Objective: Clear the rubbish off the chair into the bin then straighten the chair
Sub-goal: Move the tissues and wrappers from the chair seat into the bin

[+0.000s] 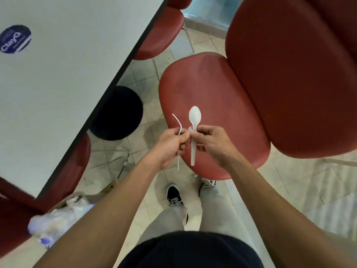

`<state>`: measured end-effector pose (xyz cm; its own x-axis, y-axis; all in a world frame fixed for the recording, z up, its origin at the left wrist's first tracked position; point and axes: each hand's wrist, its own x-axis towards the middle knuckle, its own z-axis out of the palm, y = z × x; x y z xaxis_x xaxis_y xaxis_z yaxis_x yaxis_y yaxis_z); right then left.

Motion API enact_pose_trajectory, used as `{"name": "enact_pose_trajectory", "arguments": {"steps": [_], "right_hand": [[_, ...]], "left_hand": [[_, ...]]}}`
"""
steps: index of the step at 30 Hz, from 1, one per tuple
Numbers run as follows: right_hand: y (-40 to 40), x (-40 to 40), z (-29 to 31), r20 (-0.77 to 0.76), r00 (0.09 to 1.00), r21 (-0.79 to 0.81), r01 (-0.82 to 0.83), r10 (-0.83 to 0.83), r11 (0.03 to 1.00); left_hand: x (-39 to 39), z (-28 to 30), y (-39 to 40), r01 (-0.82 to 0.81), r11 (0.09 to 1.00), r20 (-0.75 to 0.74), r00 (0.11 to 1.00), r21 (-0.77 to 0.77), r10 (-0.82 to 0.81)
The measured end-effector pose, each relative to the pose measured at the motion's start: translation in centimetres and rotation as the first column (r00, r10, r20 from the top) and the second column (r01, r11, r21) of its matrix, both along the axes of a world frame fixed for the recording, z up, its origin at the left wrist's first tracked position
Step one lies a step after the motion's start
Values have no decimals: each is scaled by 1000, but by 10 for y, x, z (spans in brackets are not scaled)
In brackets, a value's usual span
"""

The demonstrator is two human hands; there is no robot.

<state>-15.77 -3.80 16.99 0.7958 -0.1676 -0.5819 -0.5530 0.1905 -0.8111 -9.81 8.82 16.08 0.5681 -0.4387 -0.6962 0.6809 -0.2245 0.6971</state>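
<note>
White plastic spoon [194, 120] pinched upright in my right hand [210, 144]; my left hand [171, 146] grips a bent straw [178, 128], both above the red chair [208, 89].

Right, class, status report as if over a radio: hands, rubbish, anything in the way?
Left hand shut on bent straw. Right hand shut on plastic spoon. Chair seat bare. Nothing in the way.
</note>
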Motion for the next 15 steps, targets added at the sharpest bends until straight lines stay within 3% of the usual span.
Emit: {"name": "enact_pose_trajectory", "arguments": {"steps": [4, 9, 15], "right_hand": [[46, -26, 25, -4, 1000, 59, -22, 22, 998], [83, -46, 37, -32, 996, 44, -86, 88, 995], [143, -68, 39, -34, 943, 54, -329, 331, 943]], "left_hand": [[-37, 20, 49, -101, 995, -2, 995, 9, 101], [-71, 27, 93, -382, 923, -37, 924, -46, 380], [-117, 38, 142, -593, 805, 45, 804, 0, 592]]}}
